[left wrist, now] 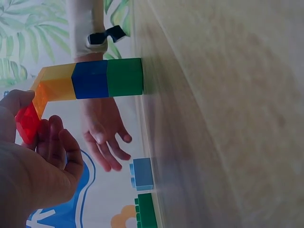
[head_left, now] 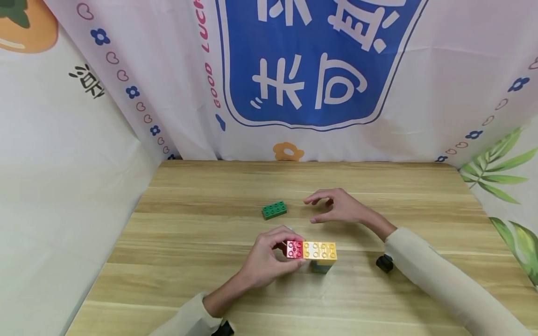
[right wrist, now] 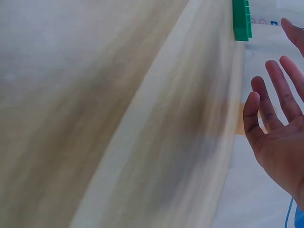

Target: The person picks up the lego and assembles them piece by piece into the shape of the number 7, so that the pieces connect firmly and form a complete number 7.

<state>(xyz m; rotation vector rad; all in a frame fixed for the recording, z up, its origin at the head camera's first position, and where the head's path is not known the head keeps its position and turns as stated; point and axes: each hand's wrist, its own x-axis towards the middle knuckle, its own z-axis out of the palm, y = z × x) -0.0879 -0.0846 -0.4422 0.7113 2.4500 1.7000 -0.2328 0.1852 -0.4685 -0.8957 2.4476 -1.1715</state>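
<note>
My left hand (head_left: 269,259) pinches a red brick (head_left: 294,249) between thumb and fingers. The red brick sits at the left end of a yellow brick (head_left: 320,250), which tops an upright stack. Lower in that stack, the left wrist view shows a yellow block (left wrist: 59,82), a blue block (left wrist: 90,80) and a green block (left wrist: 125,77) standing on the table. My right hand (head_left: 339,206), fingers spread and slightly bent, holds nothing above the table, behind and right of the stack. Left of it lies a flat green brick (head_left: 274,211), studs up.
A light blue brick (left wrist: 143,174) stands near the flat green one; in the head view my left hand mostly hides it. The wood-grain table (head_left: 189,224) ends at a printed cloth (head_left: 252,144) at the back, with white cloth walls on both sides.
</note>
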